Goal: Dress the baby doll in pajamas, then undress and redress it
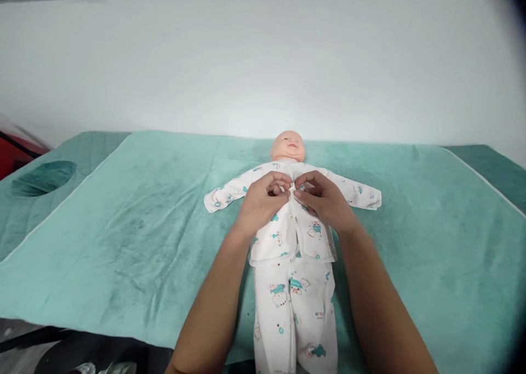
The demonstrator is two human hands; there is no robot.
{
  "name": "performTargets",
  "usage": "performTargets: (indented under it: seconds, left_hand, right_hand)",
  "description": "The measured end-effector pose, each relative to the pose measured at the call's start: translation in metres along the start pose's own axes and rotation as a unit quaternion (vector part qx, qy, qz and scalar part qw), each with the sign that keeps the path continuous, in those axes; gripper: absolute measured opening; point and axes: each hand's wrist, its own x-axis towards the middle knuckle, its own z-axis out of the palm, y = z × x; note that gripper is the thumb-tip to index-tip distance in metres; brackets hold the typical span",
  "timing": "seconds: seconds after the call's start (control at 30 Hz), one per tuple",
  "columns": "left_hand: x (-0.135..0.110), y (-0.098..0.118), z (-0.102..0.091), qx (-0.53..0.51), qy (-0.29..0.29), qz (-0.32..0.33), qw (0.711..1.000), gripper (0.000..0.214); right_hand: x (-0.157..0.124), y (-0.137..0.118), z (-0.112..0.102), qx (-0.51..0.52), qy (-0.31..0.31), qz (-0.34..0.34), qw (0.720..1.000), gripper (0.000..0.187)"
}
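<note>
White wall (pixel 263 62), green sheet (pixel 135 237), dressed doll (pixel 289 150), and two hands meeting at its shirt (pixel 274 241).
The wall rises beyond the hands, and the sheet spreads out beneath and to both sides of them, with a round hole (pixel 45 178) in the bed (pixel 96 144) well off to the left; the doll lies on its back between the forearms, its head just past the fingers, its printed trousers (pixel 274 314) nearer than the hands, and its sleeves (pixel 230 193) stretched out beyond either hand; the left hand (pixel 268 196) and right hand (pixel 323 197) nearly touch over the chest, fingers curled, each thumb and forefinger pinched almost together on the shirt's front opening, though whether they hold a button I cannot tell.
</note>
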Motion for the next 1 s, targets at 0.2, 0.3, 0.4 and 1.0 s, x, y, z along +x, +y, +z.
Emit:
performTargets:
  seconds: [0.2,0.3,0.4,1.0]
  left_hand:
    - [0.002,-0.001,-0.001,-0.033,0.007,-0.02,0.999,0.018]
    - [0.002,-0.002,-0.003,-0.038,0.012,-0.024,0.999,0.017]
    - [0.001,-0.003,-0.008,-0.034,-0.011,-0.014,0.999,0.016]
    - [-0.009,0.014,-0.031,0.162,-0.249,-0.018,0.955,0.018]
  right_hand:
    - [0.002,0.002,0.001,-0.015,0.007,-0.002,1.0,0.023]
    - [0.001,0.0,0.0,-0.029,0.01,0.0,1.0,0.025]
    - [-0.006,-0.01,-0.001,-0.091,0.002,0.007,0.996,0.029]
    - [-0.039,-0.042,0.004,-0.335,-0.109,0.043,0.935,0.012]
